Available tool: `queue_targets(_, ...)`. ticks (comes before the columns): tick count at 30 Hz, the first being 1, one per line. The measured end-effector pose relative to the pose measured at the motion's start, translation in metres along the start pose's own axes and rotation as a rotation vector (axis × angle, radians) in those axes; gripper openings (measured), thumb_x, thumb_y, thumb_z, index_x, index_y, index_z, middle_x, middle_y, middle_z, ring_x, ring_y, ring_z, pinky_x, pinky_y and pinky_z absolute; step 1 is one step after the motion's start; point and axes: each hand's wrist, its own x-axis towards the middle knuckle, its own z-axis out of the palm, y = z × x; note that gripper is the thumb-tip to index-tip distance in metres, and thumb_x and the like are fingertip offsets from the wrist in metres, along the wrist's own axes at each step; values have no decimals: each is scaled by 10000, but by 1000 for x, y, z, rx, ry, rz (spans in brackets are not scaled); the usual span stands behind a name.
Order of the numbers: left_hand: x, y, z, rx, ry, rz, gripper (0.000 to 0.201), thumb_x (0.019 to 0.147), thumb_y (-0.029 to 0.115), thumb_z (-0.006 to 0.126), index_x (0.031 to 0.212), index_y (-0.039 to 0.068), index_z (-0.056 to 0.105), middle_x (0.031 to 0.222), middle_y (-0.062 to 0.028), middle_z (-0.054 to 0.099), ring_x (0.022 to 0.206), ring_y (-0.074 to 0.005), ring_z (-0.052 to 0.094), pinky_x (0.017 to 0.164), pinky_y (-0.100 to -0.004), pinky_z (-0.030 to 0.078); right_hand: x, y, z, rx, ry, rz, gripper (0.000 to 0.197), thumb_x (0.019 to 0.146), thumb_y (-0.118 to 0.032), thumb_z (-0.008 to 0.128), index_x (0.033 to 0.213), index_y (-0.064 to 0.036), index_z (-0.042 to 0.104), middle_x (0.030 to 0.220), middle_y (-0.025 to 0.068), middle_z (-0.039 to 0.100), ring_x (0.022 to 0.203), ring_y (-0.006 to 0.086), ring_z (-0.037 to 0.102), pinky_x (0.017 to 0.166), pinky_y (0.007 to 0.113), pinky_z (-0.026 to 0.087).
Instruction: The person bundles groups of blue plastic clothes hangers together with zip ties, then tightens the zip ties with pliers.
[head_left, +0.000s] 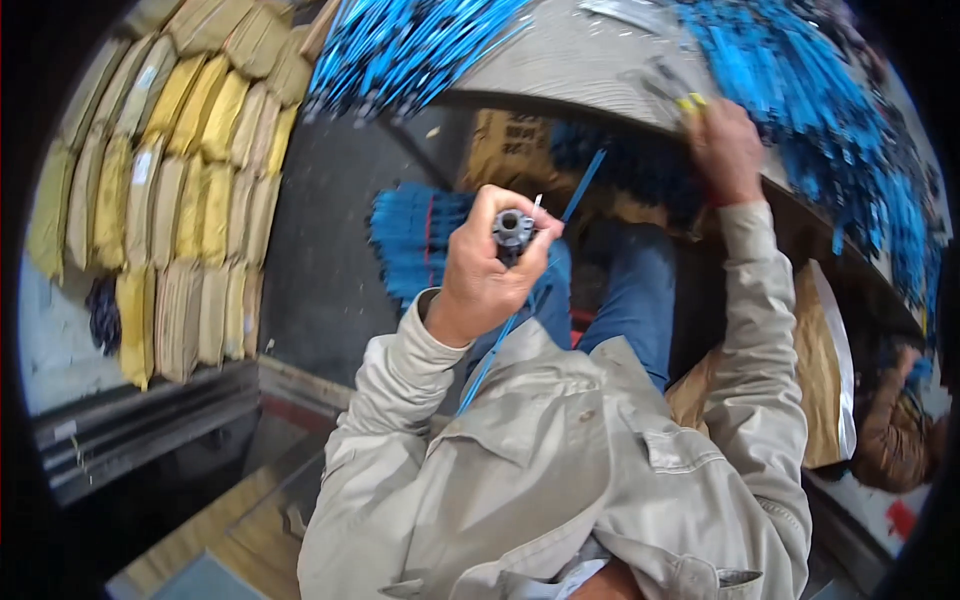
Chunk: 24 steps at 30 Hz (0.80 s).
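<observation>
My left hand (484,275) is closed round a dark cylindrical part (513,230), its hollow round end facing up. A short, thin pale piece (538,203) sticks up by the thumb and fingertips. Long thin blue rods (487,367) run past this hand, above and below it; whether they join the dark part is hidden. Over the table's edge, my right hand (728,150) is curled at a yellow-handled tool (691,102), whose grey metal end is smeared by motion. Blue strips with dark ends (790,90) lie heaped beside that hand.
A grey worktable (570,60) spans the far side, bearing another heap of blue strips (405,50). A bundle of blue strips (408,240) lies left of my knees. Wrapped tan and yellow packets (165,190) are stacked at left. Brown paper (822,370) and another person's arm (885,430) are at right.
</observation>
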Motion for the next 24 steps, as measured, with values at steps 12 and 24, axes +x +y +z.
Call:
queue_targets(12, -24, 7, 20, 119, 132, 180, 299, 701, -88, 631, 910, 13, 442, 821, -126, 603, 733, -225, 625, 650, -285, 489, -61, -115, -148, 724, -416, -137, 176, 745, -58, 615, 916, -66, 576, 1094, 145, 511, 887, 229, 532, 747, 355, 434)
queue_targets(24, -30, 18, 27, 192, 62, 192, 388, 652, -89, 632, 962, 10, 421, 818, -133, 574, 703, -246, 607, 627, -290, 474, -34, -102, -171, 124, -280, -404, 321, 764, -115, 585, 1084, -89, 581, 1217, 62, 470, 1108, 214, 491, 1044, 482, 226)
